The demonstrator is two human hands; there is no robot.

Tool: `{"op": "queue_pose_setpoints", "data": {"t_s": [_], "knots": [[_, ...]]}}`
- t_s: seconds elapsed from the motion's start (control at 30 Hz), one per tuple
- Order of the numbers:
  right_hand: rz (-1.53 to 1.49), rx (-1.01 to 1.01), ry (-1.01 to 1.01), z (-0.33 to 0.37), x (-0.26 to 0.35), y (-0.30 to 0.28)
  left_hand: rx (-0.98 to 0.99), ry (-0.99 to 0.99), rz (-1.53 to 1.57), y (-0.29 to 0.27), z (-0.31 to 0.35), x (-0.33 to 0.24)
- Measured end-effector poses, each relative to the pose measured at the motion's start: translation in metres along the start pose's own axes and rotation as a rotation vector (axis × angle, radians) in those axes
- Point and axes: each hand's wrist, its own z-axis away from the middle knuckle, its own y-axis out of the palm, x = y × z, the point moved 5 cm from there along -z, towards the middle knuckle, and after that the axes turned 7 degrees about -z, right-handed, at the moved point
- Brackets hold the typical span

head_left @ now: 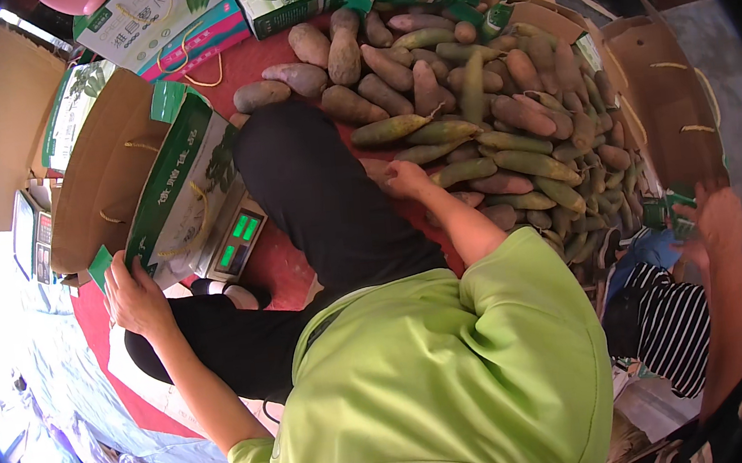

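Root vegetables [531, 163], green and brownish, are lying heaped on the red surface [280, 273], beside the black-trousered leg [322, 191]. With the left hand [136, 297] I am gripping the edge of the green-and-white carton [180, 179], near the lit scale [239, 243]; the right hand [408, 180] I am holding at the vegetables nearest the leg, and I cannot tell whether it is grasping one.

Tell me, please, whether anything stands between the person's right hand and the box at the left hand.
Yes: the bent leg in black trousers stands between the right hand, at the vegetables, and the green-and-white box that the left hand touches.
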Motion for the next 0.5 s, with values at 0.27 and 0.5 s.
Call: {"op": "queue_pose_setpoints", "data": {"t_s": [0.27, 0.5], "knots": [[-0.108, -0.303, 0.089, -0.013, -0.039, -0.06, 0.02, -0.017, -0.031, -0.001, 0.0, 0.001], [0.218, -0.642, 0.26, 0.005, -0.03, -0.145, 0.029, -0.024, -0.026, -0.001, 0.002, 0.003]]}}
